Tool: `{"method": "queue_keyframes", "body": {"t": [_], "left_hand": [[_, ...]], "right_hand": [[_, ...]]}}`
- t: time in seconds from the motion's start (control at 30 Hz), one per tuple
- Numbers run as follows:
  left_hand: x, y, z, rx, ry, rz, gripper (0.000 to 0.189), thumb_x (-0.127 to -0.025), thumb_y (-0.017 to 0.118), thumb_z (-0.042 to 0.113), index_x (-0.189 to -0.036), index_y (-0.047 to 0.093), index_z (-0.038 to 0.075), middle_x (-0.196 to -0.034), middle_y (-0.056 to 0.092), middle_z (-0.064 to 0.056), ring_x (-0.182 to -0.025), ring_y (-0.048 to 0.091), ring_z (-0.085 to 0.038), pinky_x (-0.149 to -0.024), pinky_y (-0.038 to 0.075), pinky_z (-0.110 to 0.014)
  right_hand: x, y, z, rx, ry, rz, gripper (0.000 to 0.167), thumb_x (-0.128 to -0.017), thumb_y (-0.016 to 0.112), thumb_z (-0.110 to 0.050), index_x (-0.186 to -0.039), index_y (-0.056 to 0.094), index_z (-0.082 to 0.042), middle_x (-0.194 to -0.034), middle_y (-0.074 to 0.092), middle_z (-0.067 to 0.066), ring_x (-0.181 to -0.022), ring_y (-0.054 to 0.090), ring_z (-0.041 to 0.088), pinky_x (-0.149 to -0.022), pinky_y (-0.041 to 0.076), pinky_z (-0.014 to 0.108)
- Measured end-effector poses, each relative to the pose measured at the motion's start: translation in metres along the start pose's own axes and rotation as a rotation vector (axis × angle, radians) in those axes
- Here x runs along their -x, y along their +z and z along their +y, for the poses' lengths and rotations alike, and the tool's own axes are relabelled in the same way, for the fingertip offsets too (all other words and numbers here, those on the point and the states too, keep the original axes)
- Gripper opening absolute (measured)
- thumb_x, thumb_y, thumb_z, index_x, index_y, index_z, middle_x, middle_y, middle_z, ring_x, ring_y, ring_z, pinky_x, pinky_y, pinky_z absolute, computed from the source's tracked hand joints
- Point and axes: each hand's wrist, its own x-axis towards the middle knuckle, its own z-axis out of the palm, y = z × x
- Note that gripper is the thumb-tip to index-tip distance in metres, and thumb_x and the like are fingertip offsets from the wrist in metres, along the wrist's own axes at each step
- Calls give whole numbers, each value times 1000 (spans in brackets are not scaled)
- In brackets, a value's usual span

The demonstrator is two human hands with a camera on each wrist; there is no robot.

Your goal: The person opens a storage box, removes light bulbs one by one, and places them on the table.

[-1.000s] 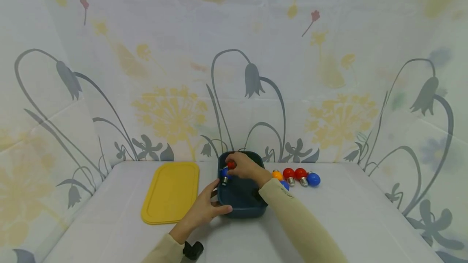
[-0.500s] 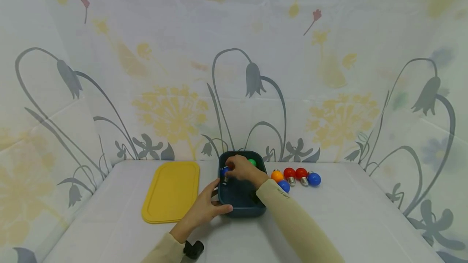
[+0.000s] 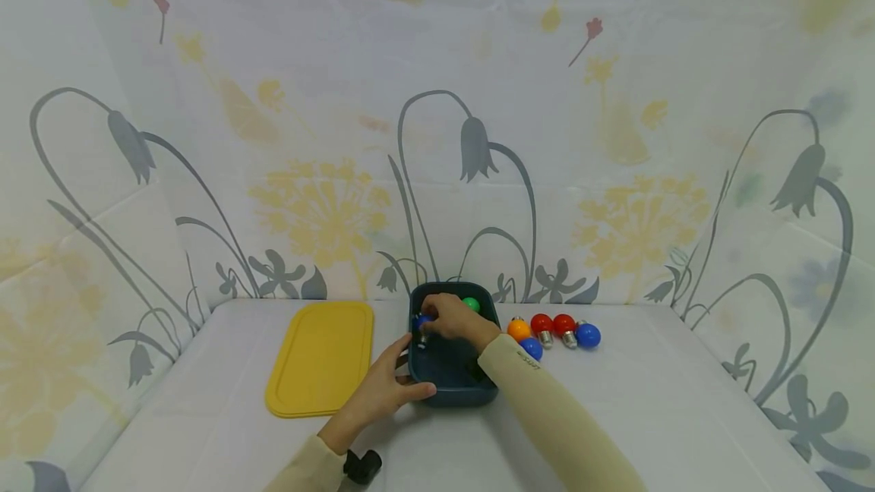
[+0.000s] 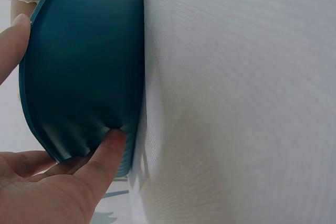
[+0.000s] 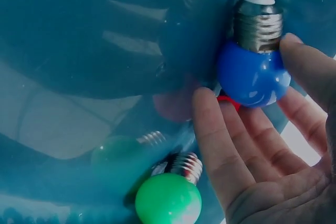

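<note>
Lowered right grip (image 3: 453,317) inside box (image 3: 459,401), half-curled at blue bulb (image 5: 252,76), cannot tell if holding; with left grip (image 3: 383,387) spread outside; likely light, fragile: pinch metal base (image 5: 260,27)

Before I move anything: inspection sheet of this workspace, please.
Surface: flat white tabletop.
Job's things: glossy dark-teal rounded-rectangular bin, containing a round metal-based blue bulb, a round metal-based green bulb and a mostly hidden red thing, likely a bulb; outside, right: a round orange bulb, two round red bulbs, two round blue bulbs.
Clutter: flat yellow rounded-rectangular lid or tray, left of the bin, apart from it.
Grips: left grip, a bare hand, holds the bin's near-left corner; right grip, also bare, is inside the bin at its blue bulb, whether holding it cannot be told.
Cables: nothing seen.
Surroundings: white backdrop printed with grey and yellow flowers.
</note>
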Motion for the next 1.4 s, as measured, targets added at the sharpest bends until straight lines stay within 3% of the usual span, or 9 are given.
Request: {"method": "queue_keyframes", "body": {"t": [0.43,0.7,1.4], "left_hand": [[0,0,0,3,-6,-6,96,-82,77,28,-152,16,2,-154,19,-24,-131,40,-41,-93,50,-42],[-1,0,1,-6,-10,-3,97,-81,77,30,-151,17,2,-154,20,-24,-130,40,-40,-94,50,-43],[-1,0,0,-1,-6,-4,98,-81,78,29,-151,16,0,-153,20,-25,-131,39,-41,-94,49,-43]], "right_hand": [[-2,-2,5,-65,-26,-26,32,-78,72,-3,-110,68,-8,-101,67,6,-91,60,18,-83,52,36],[-1,-2,4,-24,-35,-68,37,-79,74,-7,-116,66,-9,-108,63,6,-95,57,18,-88,51,38],[2,-7,-2,8,-43,-42,38,-77,75,-4,-114,66,-9,-112,60,7,-101,55,20,-90,50,39]]}}
